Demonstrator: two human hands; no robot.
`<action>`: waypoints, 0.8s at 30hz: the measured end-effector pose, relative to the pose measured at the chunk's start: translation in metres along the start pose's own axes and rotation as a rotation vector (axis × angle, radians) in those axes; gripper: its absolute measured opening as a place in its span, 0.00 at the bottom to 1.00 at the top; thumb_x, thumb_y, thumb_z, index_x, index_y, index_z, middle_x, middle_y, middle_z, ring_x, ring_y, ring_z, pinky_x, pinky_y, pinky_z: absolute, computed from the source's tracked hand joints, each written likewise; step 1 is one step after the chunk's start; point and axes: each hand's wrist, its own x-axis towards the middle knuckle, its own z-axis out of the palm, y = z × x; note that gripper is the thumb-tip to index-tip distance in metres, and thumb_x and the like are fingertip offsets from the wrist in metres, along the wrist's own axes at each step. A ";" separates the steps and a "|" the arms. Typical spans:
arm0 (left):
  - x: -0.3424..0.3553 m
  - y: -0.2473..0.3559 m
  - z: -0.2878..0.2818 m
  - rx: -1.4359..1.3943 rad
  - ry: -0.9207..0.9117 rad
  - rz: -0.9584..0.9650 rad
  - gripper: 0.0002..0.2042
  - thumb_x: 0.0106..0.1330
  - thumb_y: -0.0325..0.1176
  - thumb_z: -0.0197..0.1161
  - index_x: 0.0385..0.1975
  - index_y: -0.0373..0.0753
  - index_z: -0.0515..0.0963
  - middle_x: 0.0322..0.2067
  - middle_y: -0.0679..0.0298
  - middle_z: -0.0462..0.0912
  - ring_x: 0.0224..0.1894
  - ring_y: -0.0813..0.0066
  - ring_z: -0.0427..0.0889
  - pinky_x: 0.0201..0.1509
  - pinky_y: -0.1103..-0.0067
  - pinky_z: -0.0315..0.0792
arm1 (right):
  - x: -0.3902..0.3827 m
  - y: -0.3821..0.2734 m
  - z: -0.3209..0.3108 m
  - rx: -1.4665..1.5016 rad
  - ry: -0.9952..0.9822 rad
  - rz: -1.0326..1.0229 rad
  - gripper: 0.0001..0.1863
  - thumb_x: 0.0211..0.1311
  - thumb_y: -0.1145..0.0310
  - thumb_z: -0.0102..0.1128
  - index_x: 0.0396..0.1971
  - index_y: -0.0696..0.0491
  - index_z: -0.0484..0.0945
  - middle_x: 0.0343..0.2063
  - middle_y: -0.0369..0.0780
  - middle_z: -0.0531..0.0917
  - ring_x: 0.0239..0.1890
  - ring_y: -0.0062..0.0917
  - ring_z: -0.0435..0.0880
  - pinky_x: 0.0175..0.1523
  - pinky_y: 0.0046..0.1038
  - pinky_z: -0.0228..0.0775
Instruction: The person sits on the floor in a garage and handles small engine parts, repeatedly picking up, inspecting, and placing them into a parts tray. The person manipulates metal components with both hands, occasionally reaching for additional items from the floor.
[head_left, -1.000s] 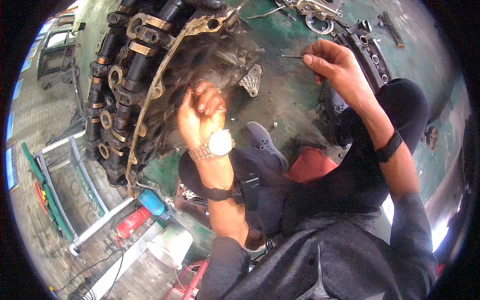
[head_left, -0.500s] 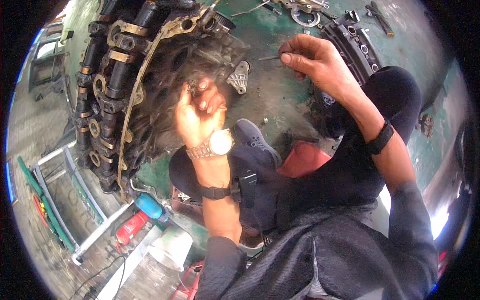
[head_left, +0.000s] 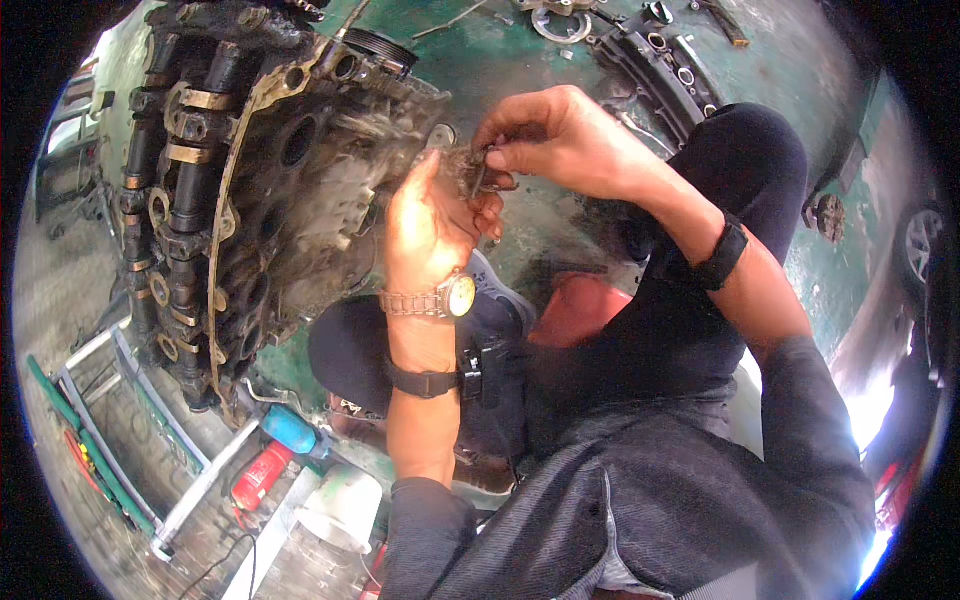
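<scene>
My left hand (head_left: pixel 430 220), palm up and fingers curled, holds a grey-brown tangled wad (head_left: pixel 462 166) that looks like steel wool. My right hand (head_left: pixel 550 145) comes in from the right and pinches a thin dark metal rod (head_left: pixel 479 180) against that wad; its ends are largely hidden by fingers and blur. Just left of both hands stands a large, oily engine (head_left: pixel 300 210), with two camshafts (head_left: pixel 203 150) running along its left side.
A black engine cover (head_left: pixel 655 80) and metal parts lie on the green floor at the back. Near my knees is a red object (head_left: pixel 580 310). At lower left are a white bucket (head_left: pixel 340 508), a red bottle (head_left: pixel 262 475) and a blue-headed tool (head_left: pixel 290 428).
My right hand has moved left and down with the rod, bringing it to the wad in my left hand. My left hand has shifted slightly right. The whole view has shifted a little.
</scene>
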 end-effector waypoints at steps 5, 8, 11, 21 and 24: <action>-0.004 -0.005 0.007 0.161 -0.071 0.094 0.16 0.68 0.39 0.46 0.45 0.32 0.70 0.34 0.49 0.79 0.27 0.63 0.79 0.27 0.71 0.75 | -0.001 0.003 0.001 -0.190 -0.037 0.012 0.09 0.51 0.76 0.61 0.34 0.61 0.77 0.23 0.39 0.81 0.27 0.19 0.78 0.35 0.24 0.72; -0.006 -0.009 0.010 0.254 -0.086 0.198 0.12 0.68 0.33 0.49 0.45 0.33 0.70 0.33 0.52 0.79 0.29 0.65 0.81 0.28 0.73 0.78 | -0.001 0.002 0.000 -0.298 -0.004 -0.059 0.10 0.51 0.76 0.61 0.34 0.61 0.77 0.25 0.42 0.82 0.28 0.22 0.80 0.36 0.26 0.72; -0.006 -0.010 0.010 0.239 -0.085 0.271 0.08 0.65 0.28 0.55 0.42 0.35 0.70 0.31 0.57 0.80 0.28 0.68 0.81 0.29 0.74 0.79 | 0.000 0.000 0.000 -0.294 0.039 -0.119 0.11 0.52 0.73 0.62 0.35 0.61 0.77 0.26 0.43 0.83 0.28 0.24 0.81 0.35 0.27 0.72; -0.001 -0.014 0.013 0.523 0.142 0.443 0.10 0.63 0.38 0.61 0.35 0.40 0.72 0.23 0.64 0.79 0.17 0.75 0.77 0.17 0.81 0.68 | -0.003 -0.009 0.000 -0.123 0.021 0.146 0.09 0.56 0.71 0.60 0.34 0.61 0.76 0.25 0.41 0.82 0.27 0.18 0.77 0.34 0.24 0.70; 0.000 -0.014 0.012 0.514 0.184 0.395 0.10 0.65 0.41 0.59 0.33 0.41 0.73 0.19 0.65 0.77 0.13 0.78 0.73 0.13 0.84 0.63 | -0.003 -0.008 0.003 -0.104 0.013 0.043 0.08 0.55 0.73 0.60 0.33 0.61 0.76 0.26 0.41 0.82 0.28 0.19 0.78 0.35 0.24 0.71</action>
